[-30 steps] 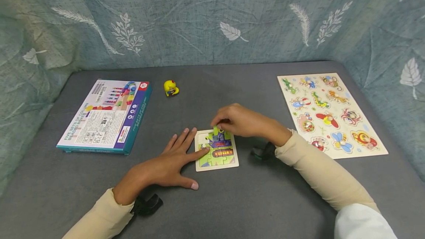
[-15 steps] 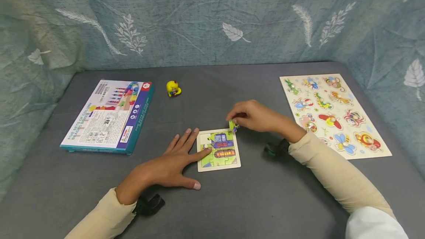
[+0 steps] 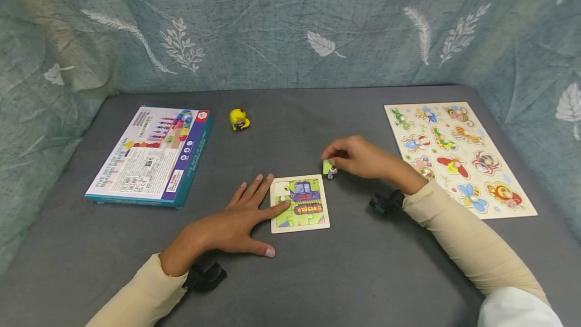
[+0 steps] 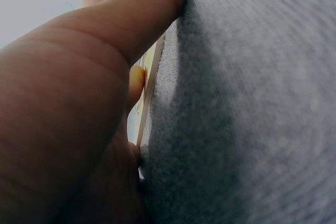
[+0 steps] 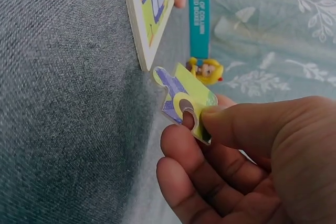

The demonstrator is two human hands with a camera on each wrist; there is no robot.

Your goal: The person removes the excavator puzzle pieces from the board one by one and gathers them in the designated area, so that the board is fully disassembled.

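A small square jigsaw puzzle [image 3: 300, 221] in a pale wooden frame lies mid-table, showing a purple vehicle with orange tracks on green. My left hand [image 3: 229, 228] lies spread at its left side, the index fingertip resting on the puzzle and the thumb on the cloth. Between thumb and fingers my right hand [image 3: 363, 158] pinches a green and purple puzzle piece [image 5: 181, 95], just beyond the frame's top right corner. The right wrist view shows the piece tilted and apart from the frame. In the left wrist view, the left thumb hides most of the puzzle.
A flat teal-edged box [image 3: 150, 158] lies at the left. A small yellow-haired figurine [image 3: 238, 120] stands behind the puzzle. On the right lies a wooden insect peg board [image 3: 458, 158], partly behind the right forearm. A patterned curtain [image 3: 290, 29] closes off the back.
My right hand has lifted the puzzle piece from the top of the puzzle and carried it right, off the frame. The left hand keeps its place on the puzzle.
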